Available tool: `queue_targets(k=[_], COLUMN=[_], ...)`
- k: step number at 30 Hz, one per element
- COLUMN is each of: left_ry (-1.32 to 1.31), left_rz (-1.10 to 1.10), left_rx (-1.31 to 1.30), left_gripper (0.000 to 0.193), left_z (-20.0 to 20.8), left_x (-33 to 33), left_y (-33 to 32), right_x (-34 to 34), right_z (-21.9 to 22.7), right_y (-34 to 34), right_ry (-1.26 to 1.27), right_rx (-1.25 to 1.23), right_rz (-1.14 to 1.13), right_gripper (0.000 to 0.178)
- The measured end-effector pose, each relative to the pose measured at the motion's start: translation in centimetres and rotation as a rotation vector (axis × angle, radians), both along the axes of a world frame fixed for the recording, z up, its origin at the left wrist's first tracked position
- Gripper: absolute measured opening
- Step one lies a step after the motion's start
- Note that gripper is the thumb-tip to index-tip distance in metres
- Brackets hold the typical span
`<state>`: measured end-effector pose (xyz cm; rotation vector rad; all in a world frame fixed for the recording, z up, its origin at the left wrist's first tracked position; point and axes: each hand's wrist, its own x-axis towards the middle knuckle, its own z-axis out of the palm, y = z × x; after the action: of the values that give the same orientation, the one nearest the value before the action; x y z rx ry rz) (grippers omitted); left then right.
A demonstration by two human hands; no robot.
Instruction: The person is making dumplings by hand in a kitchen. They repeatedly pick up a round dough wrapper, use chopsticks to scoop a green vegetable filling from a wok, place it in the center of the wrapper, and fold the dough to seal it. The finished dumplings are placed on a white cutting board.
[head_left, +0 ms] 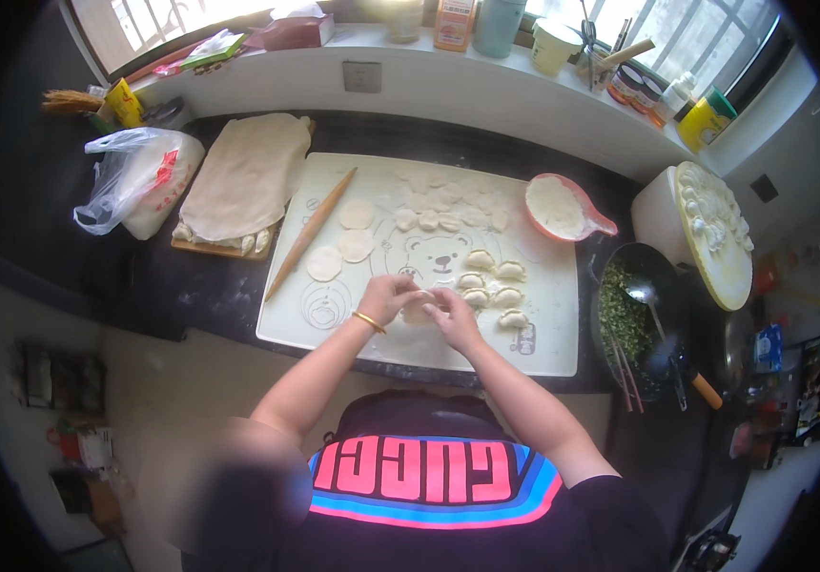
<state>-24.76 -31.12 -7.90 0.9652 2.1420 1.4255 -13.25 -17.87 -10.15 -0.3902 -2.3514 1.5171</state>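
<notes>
My left hand (389, 297), with a gold bangle at the wrist, and my right hand (455, 319) meet over the front middle of a white kneading mat (381, 353). Between their fingertips they pinch a dumpling (419, 310), partly hidden by the fingers. Several folded dumplings (495, 282) lie just right of my hands. Round dough wrappers (357, 245) lie to the left, beside a long wooden rolling pin (311, 234). Farther back on the mat are several small floured dough pieces (448, 197).
A pink bowl of flour (560, 207) stands at the mat's far right corner. Right of the mat is a black wok (634, 315) with chopped green filling and a spoon. A dough-covered board (248, 181) and a plastic bag (148, 176) sit left. Dumplings top a white container (706, 229).
</notes>
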Motion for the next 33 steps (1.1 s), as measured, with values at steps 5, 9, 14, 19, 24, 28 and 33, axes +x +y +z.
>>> queue_targets(k=[5, 9, 14, 19, 24, 28, 33], left_ry=[-0.361, -0.201, -0.353, -0.546, -0.535, -0.434, -0.357], left_rz=[0.095, -0.009, 0.072, -0.144, -0.139, -0.280, -0.285], left_rx=[0.203, 0.117, 0.300, 0.255, 0.310, 0.320, 0.270], left_gripper=[0.016, 0.017, 0.020, 0.023, 0.027, 0.028, 0.025], left_z=[1.7, 3.5, 3.3, 5.6, 6.9, 9.0, 11.0], left_x=[2.9, 3.1, 3.3, 4.8, 6.3, 9.2, 12.4], left_y=[-0.5, -0.4, 1.5, 3.7, 6.8, 9.6, 14.9], right_x=[0.8, 1.3, 1.9, 3.7, 6.0, 9.0, 13.3], right_z=[1.9, 5.8, 6.5, 9.5, 10.7, 13.9, 16.6], right_y=[0.3, 0.9, 1.5, 3.1, 6.4, 9.1, 13.3], right_ry=[-0.071, -0.106, 0.068, 0.098, 0.095, 0.084, 0.149], right_rx=[-0.242, 0.053, -0.317, 0.007, -0.290, 0.040, -0.144], right_rz=[-0.008, 0.031, -0.112, -0.191, -0.226, -0.174, -0.277], right_gripper=[0.019, 0.019, 0.012, 0.011, 0.013, 0.015, 0.022])
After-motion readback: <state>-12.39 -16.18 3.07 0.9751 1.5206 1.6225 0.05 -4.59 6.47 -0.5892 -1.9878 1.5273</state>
